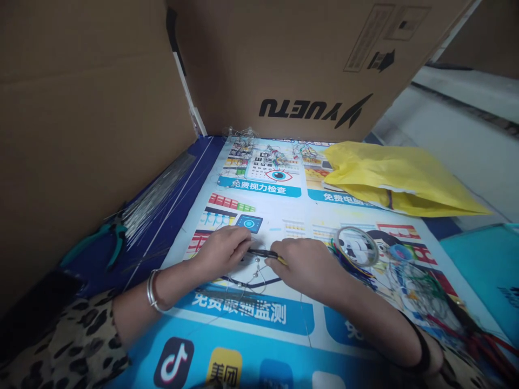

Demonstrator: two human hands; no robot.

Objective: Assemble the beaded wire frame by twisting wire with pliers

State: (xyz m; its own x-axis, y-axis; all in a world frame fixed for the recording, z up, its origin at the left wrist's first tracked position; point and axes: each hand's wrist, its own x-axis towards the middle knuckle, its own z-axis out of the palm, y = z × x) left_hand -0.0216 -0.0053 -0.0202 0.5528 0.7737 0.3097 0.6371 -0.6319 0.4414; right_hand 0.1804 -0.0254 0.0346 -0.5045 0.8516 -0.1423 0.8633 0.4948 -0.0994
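My right hand [305,266] is closed around small pliers [263,253] with dark jaws and a bit of yellow handle showing. The jaws point left, to the fingertips of my left hand [225,249]. Those fingers are pinched together at a thin beaded wire [256,268], which hangs in loops below both hands. Small round beads sit along it. Exactly where the jaws meet the wire is hidden by my left fingers.
Cardboard walls [259,65] stand at the back and left. Teal-handled pliers [115,237] lie left beside a bundle of straight wires [156,194]. A yellow bag [389,173], a tape roll [375,246] and tangled wires [425,292] lie right on the printed sheet [259,346].
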